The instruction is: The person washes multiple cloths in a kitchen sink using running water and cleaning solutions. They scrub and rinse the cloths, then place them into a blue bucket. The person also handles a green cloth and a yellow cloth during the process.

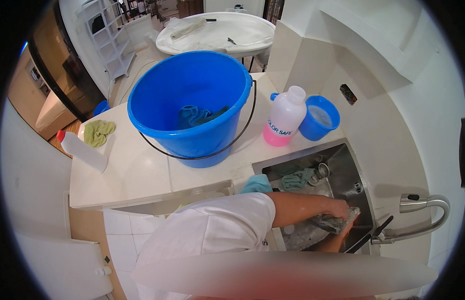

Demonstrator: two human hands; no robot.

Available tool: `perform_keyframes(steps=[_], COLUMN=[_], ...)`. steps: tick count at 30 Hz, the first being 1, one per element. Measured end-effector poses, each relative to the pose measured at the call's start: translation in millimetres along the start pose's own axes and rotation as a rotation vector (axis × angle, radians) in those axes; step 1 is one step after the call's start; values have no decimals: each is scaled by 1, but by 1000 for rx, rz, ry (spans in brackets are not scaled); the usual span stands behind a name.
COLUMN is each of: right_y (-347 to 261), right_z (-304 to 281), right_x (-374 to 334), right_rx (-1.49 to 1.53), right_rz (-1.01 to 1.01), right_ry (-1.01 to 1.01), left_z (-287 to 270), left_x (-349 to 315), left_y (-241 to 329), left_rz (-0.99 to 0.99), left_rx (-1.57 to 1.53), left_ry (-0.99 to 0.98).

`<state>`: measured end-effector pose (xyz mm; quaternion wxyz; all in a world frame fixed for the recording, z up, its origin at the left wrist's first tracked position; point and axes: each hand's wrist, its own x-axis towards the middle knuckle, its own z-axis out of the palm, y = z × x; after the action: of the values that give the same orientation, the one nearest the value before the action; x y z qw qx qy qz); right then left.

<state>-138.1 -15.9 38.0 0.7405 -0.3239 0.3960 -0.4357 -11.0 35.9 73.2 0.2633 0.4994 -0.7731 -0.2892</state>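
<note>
Over the steel sink (pixel 305 243), both my hands are closed on a wet, dark grey-green cloth (pixel 328 223) that is bunched up between them. My left hand (pixel 336 207) grips its upper side, with the bare forearm reaching in from a white sleeve. My right hand (pixel 349 223) holds its right end from below, though that forearm is partly hidden by the blurred shape along the lower edge. Further back in the sink lies another green cloth (pixel 297 179), beside a metal drain strainer (pixel 321 171). A light blue cloth (pixel 256 184) hangs at the sink's left rim.
A big blue bucket (pixel 187 145) with cloths inside stands on the white counter (pixel 127 175). Behind the sink are a pink-and-white bottle (pixel 287 112) and a small blue pail (pixel 317 131). A tap (pixel 437 215) rises at right. A white bottle (pixel 85 154) and green rag (pixel 98 132) lie left.
</note>
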Motion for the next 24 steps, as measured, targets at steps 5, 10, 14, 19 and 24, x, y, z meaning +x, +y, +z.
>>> perform_keyframes(steps=[5, 10, 14, 19, 24], right_y=[9, 1, -11, 4, 36], right_z=[8, 31, 50, 76, 96], right_x=[-17, -34, -38, -43, -63], right_rx=[231, 207, 154, -864, -1267], right_rz=[188, 197, 87, -607, -925], right_ry=[-164, -264, -298, -106, -155], left_z=[-21, -54, -50, -39, -23], left_x=[6, -28, -58, -64, -61], left_y=[17, -5, -21, 0, 6], left_rz=[241, -290, -486, -589, -594], left_rx=[-431, -936, -1178, -1895, -2014], left_ry=[162, 238, 174, 207, 465])
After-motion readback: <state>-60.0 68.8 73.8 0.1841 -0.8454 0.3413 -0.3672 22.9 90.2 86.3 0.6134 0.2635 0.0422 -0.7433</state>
